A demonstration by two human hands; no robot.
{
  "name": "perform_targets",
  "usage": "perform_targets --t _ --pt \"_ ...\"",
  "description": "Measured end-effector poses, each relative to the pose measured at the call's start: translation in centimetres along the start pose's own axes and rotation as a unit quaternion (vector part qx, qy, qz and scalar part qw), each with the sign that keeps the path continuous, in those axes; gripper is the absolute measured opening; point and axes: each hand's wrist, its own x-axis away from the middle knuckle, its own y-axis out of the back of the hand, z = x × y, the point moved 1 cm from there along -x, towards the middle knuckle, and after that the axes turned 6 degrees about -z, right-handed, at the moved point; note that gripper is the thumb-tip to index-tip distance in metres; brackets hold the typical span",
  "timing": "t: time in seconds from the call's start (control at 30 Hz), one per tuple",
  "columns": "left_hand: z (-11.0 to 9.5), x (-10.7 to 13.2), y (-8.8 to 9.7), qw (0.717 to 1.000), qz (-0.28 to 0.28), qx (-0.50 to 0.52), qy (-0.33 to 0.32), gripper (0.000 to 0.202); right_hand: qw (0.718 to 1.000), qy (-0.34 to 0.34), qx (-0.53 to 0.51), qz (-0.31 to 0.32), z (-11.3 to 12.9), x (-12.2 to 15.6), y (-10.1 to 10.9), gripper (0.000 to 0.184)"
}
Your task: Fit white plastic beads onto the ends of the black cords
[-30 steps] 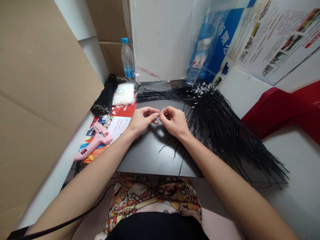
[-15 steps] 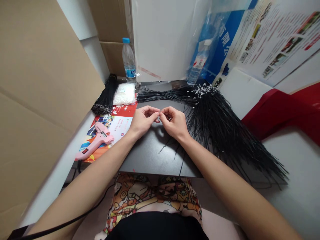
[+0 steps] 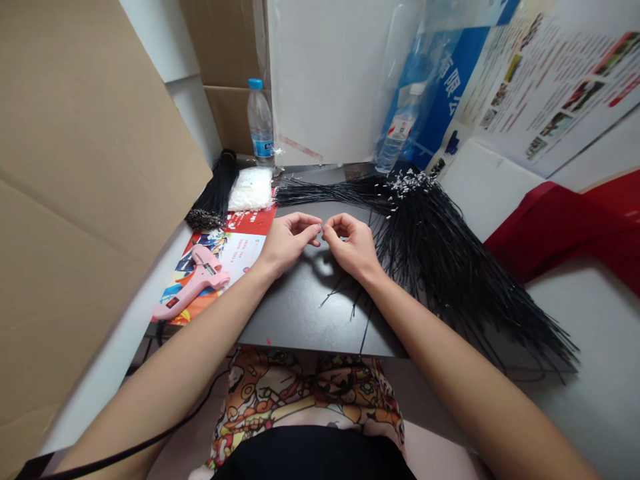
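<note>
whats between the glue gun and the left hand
In the head view, a printed leaflet lies between the pink glue gun and the left hand.

free: dark tabletop (image 3: 305, 320) | blocking: black cords (image 3: 440, 267) right, cardboard sheet (image 3: 100, 167) left

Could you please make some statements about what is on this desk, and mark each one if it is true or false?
The pink glue gun lies on a printed flyer. True.

The left hand holds the pink glue gun. False: it is raised over the dark tabletop, close to the right hand.

Many black cords spread out to the right of the right hand. True.

The plastic water bottle stands beside the right hand. False: it stands at the back, behind a bag of white small pieces.
</note>
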Motion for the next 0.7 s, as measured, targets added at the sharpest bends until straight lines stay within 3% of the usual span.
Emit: perform_targets --t 0.37,0.7 --pt "0.31 0.03 -0.24 1.0 0.005 0.005 -0.01 0.011 0.999 -0.015 0.044 0.006 -0.5 0.12 -0.36 0.016" --pt "0.25 0.13 -0.08 0.995 0.005 -0.067 -0.076 0.009 0.996 -0.067 -0.018 0.052 -0.57 -0.23 -0.18 0.021"
